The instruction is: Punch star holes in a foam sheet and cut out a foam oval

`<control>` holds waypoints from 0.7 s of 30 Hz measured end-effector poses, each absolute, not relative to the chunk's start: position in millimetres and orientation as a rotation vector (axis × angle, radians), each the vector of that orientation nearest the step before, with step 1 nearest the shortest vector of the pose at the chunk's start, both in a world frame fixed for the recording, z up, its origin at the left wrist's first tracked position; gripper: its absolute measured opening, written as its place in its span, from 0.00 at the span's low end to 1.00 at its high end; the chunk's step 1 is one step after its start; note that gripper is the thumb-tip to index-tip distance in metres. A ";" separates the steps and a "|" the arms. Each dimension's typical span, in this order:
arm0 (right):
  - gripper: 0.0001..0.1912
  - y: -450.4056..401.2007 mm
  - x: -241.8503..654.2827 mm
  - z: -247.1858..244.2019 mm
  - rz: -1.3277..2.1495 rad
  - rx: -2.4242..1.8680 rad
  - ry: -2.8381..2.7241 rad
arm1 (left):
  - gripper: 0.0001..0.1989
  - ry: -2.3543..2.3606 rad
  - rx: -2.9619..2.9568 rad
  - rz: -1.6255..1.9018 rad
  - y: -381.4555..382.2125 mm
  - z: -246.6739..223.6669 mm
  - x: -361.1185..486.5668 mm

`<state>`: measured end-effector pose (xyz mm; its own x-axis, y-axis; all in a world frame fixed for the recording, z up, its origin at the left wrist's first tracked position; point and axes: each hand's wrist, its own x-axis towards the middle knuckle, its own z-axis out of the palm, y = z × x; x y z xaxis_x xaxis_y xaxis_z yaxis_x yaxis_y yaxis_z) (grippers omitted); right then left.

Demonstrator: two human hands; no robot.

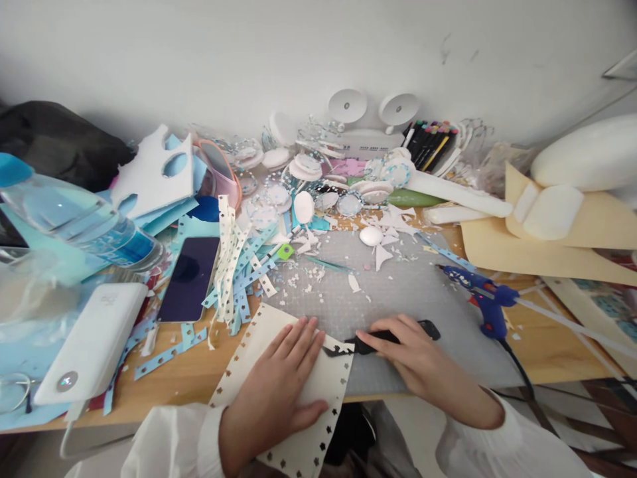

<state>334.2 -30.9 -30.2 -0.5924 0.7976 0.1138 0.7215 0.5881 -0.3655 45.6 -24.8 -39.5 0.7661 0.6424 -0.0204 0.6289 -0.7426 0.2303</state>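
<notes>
My left hand (286, 372) lies flat with fingers stretched over a cream paper sheet (263, 332). Star-shaped holes run along the sheet's edges, and its lower part hangs past the table's front edge. At the sheet's upper right corner, my right hand (405, 345) is closed around a long black tool (365, 343), seemingly a utility knife. Its dark tip lies at the paper, beside a jagged white bit; the exact contact is unclear. Under the tool is a grey cutting mat (408, 285) strewn with white scraps.
A blue glue gun (480, 292) lies right, its cord trailing over the front edge. Left are punched paper strips (243, 259), a phone (189, 279), a white power bank (92, 342) and a water bottle (84, 219). White disc ornaments (303, 166) crowd the back by the wall.
</notes>
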 end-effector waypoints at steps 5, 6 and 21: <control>0.27 -29.1 337.8 -36.6 0.368 -1.267 -2.541 | 0.43 0.988 2.718 0.095 -24.5 -39.2 45.4; 0.27 -27.9 336.8 -37.4 0.360 -1.266 -2.537 | 0.43 0.989 2.718 0.098 -24.6 -39.5 45.3; 0.26 0.4 303.4 -37.7 0.321 -1.173 -2.523 | 0.46 1.131 2.799 0.180 -26.7 -39.2 36.3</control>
<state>303.4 0.4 -37.7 -0.6018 0.7711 0.2081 0.6943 0.6338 -0.3409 36.3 -26.7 -39.2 0.7141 0.6969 0.0660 0.6831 -0.7143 0.1522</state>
